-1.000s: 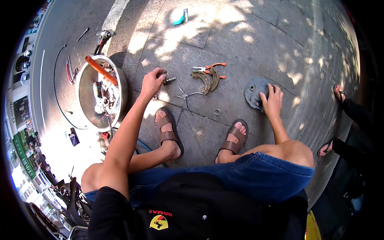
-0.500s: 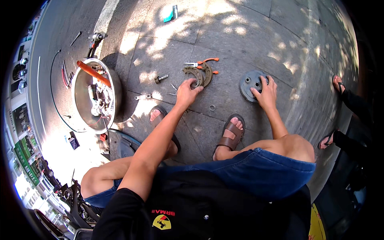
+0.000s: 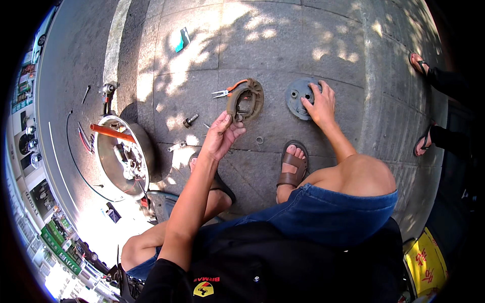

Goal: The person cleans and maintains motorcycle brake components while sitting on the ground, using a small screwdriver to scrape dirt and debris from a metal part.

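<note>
My left hand (image 3: 222, 134), palm partly turned up, pinches the lower end of a curved brown brake shoe (image 3: 232, 108). A second shoe (image 3: 257, 94) lies against it, with orange-handled pliers (image 3: 221, 93) behind them. My right hand (image 3: 321, 103) grips a round grey metal plate (image 3: 295, 106) on the pavement, thumb on its face and fingers at its far right edge. A bolt (image 3: 190, 120) lies left of the shoes and a small metal ring (image 3: 259, 140) lies below them.
A steel basin (image 3: 106, 169) of parts and an orange tube (image 3: 111, 132) stands left, near a power tool (image 3: 108, 93) and a black cable (image 3: 76, 161). Another person's sandalled feet (image 3: 420, 64) are at right. A teal packet (image 3: 181, 41) lies farther ahead.
My left hand has moved right from beside the bolt to the brake shoes and taken hold of one. My right hand stays on the plate. The view has shifted slightly.
</note>
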